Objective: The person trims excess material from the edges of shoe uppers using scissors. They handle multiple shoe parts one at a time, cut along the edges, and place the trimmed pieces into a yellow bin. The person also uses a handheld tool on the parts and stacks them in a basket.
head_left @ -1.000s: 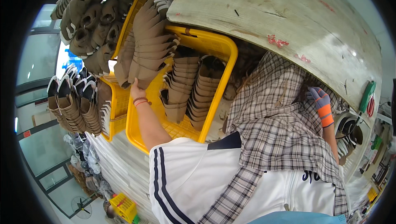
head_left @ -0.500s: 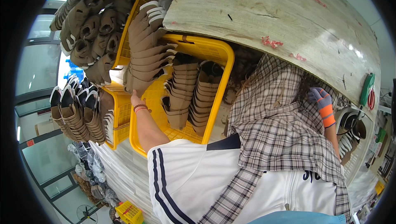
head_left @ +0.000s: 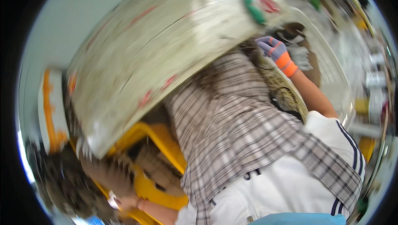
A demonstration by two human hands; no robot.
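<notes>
At the lower left, my bare left hand (head_left: 127, 202), with a bracelet at the wrist, is at the near end of a long stack of nested brown shoe uppers (head_left: 107, 177). Its fingers are smeared by motion, and a small white patch shows beside them. My right hand (head_left: 274, 51) wears a grey and orange glove. It is by the table's edge, next to more brown and white uppers (head_left: 302, 57). Its fingers look curled together, and whatever they hold, if anything, is hidden.
A scuffed pale table (head_left: 166, 46) spans the view ahead. On it lie a green tool (head_left: 253, 7) and a red item (head_left: 269, 4). A yellow crate (head_left: 159, 194) holds brown uppers at lower left. A white plastic basket (head_left: 338, 69) stands right. A white and orange box (head_left: 54, 111) is far left.
The view has swung to the right, so the crates and my left hand now appear lower left. My left hand stays by the stack. My right hand looks nearer the basket.
</notes>
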